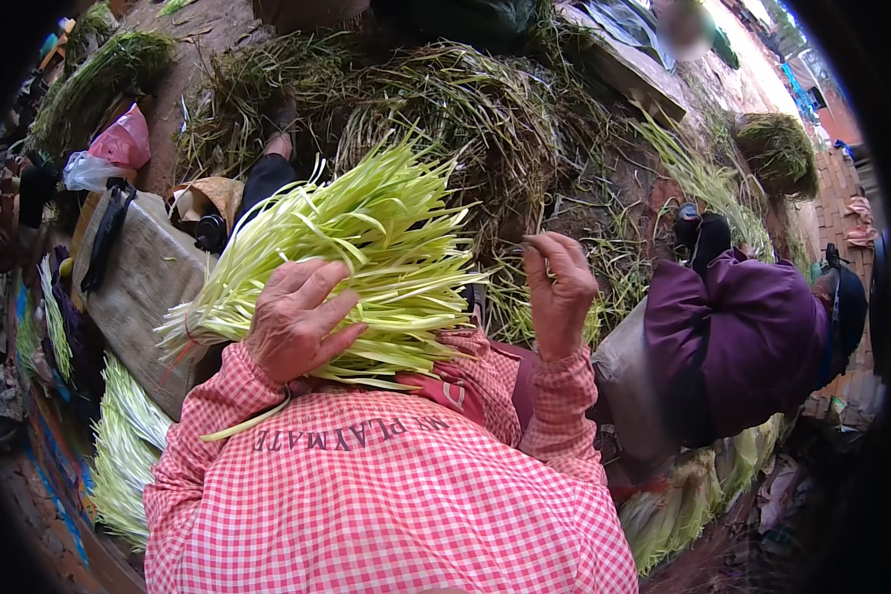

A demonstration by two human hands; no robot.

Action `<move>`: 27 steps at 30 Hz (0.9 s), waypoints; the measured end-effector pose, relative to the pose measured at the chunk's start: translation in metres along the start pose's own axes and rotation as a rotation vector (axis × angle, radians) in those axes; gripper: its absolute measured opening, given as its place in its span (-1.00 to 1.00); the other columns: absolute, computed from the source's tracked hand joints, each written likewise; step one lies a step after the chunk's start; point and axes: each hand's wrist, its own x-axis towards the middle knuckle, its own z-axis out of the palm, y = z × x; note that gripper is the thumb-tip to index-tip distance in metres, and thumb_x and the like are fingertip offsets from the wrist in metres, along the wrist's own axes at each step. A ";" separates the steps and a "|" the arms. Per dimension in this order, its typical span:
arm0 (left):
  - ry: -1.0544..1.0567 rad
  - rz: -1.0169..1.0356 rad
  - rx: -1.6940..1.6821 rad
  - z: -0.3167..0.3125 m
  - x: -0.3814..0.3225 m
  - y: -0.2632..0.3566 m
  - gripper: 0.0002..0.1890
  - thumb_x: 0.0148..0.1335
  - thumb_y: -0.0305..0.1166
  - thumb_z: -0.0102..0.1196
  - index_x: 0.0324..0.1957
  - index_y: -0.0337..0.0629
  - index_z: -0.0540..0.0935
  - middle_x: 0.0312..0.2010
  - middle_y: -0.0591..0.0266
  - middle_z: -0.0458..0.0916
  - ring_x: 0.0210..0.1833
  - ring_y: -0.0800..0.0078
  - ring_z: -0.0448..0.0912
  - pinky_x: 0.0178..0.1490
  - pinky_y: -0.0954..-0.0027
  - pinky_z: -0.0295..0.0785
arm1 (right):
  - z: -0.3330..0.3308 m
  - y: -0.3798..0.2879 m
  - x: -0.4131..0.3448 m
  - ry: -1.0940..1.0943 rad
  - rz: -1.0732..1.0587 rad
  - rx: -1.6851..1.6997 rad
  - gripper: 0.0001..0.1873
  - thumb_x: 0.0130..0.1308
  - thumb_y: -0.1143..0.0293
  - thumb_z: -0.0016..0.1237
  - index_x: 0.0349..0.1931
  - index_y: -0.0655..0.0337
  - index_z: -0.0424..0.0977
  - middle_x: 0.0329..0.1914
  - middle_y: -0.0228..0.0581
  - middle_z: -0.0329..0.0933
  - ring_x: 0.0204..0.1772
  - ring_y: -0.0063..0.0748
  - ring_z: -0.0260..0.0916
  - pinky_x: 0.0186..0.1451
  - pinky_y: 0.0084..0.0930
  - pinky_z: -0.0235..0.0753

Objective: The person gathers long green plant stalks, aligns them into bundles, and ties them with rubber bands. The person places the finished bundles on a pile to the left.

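A large bundle of yellow-green chives (386, 223) lies across my lap. Its pale stem ends point left, bound with a thin red tie (188, 338), and the leaf tips fan out to the right. My left hand (301, 319) rests on top of the leaves, back up and fingers apart. One loose leaf (249, 423) hangs below my left wrist, across my pink checked garment. To the right of the bundle and apart from it, my right hand (560, 289) is raised with fingers curled and thumb close to the fingertips. Whether it pinches a small scrap I cannot tell.
Heaps of discarded grass-like leaves (453, 111) cover the ground ahead. A co-worker in a purple jacket (750, 341) sits close on my right. Pale chive bundles (126, 453) lie at left, beside a worn board (141, 297) with a black strap (108, 237) on it.
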 end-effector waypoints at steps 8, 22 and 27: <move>-0.180 0.029 -0.144 0.019 -0.004 0.001 -0.59 0.07 -0.13 0.36 -0.12 -0.17 0.64 -0.11 0.15 0.60 -0.17 0.21 0.60 -0.11 0.21 0.44 | 0.048 -0.029 0.005 -0.265 -0.225 0.013 -0.77 0.17 0.38 0.23 -0.17 0.23 0.63 -0.18 -0.14 0.63 -0.06 -0.08 0.53 0.08 -0.23 0.43; -0.138 0.077 -0.154 0.017 -0.009 0.006 -0.66 0.08 -0.12 0.34 -0.21 -0.10 0.61 -0.20 0.25 0.61 -0.21 0.32 0.57 -0.17 0.26 0.41 | 0.045 -0.035 -0.005 -0.176 -0.311 -0.026 -0.81 0.13 0.33 0.25 -0.27 0.13 0.60 -0.35 -0.30 0.58 -0.26 -0.26 0.52 -0.09 -0.29 0.37; -0.149 0.067 -0.146 0.018 -0.011 0.005 -0.66 0.07 -0.12 0.33 -0.22 -0.09 0.61 -0.21 0.26 0.60 -0.21 0.32 0.57 -0.18 0.26 0.41 | 0.064 -0.048 0.003 -0.438 -0.359 -0.104 -0.80 0.19 0.33 0.19 -0.20 0.13 0.57 -0.47 -0.29 0.50 -0.35 -0.20 0.49 -0.16 -0.24 0.37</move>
